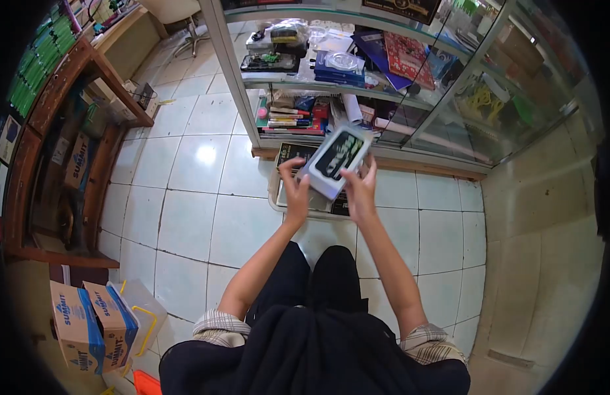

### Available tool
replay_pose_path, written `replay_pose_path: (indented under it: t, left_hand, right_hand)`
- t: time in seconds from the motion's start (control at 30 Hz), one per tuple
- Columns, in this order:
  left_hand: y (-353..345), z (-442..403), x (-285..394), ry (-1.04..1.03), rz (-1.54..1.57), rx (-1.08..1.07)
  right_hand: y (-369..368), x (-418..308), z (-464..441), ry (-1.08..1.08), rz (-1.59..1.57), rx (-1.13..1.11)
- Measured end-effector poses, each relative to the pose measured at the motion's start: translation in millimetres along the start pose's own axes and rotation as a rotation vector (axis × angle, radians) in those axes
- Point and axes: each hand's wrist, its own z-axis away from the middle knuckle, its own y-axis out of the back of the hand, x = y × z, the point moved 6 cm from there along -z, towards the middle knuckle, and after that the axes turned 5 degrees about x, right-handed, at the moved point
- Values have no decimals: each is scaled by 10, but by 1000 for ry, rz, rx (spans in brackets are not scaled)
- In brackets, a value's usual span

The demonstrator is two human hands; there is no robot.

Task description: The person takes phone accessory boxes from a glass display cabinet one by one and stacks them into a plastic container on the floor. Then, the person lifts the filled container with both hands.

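A white box with a dark picture panel and pale lettering (339, 157) is tilted in front of me, slightly blurred. My right hand (362, 189) grips its right side, thumb on the front face and fingers round the edge. At the lower left edge of the box, my left hand (295, 191) is curled with thumb and fingers against it. Directly below is a pale plastic tray (274, 197) on the floor, holding black printed boxes (296, 153). The white box and my hands hide part of the tray.
A glass display cabinet (252, 112) stands ahead, its shelves full of packets, books and pens. To the left is a wooden cabinet (94, 191). SUMMIT cartons (78, 322) and a clear bin with yellow handles (146, 326) sit at lower left. A wall (535, 263) rises at right.
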Motion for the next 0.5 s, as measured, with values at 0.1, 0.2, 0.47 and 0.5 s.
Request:
replay_pose_path:
  t: [0.1, 0.2, 0.47, 0.5]
  left_hand:
    - [444, 226, -485, 330, -172, 81]
    - [756, 366, -744, 390, -262, 161]
    - [1471, 251, -982, 639, -193, 432]
    - [1490, 239, -1026, 698, -257, 360]
  right_hand:
    - [127, 389, 159, -86, 21, 54]
    - [247, 833, 207, -90, 63, 107]
    - [289, 1505, 440, -345, -93, 282]
    - [355, 1636, 400, -387, -124, 270]
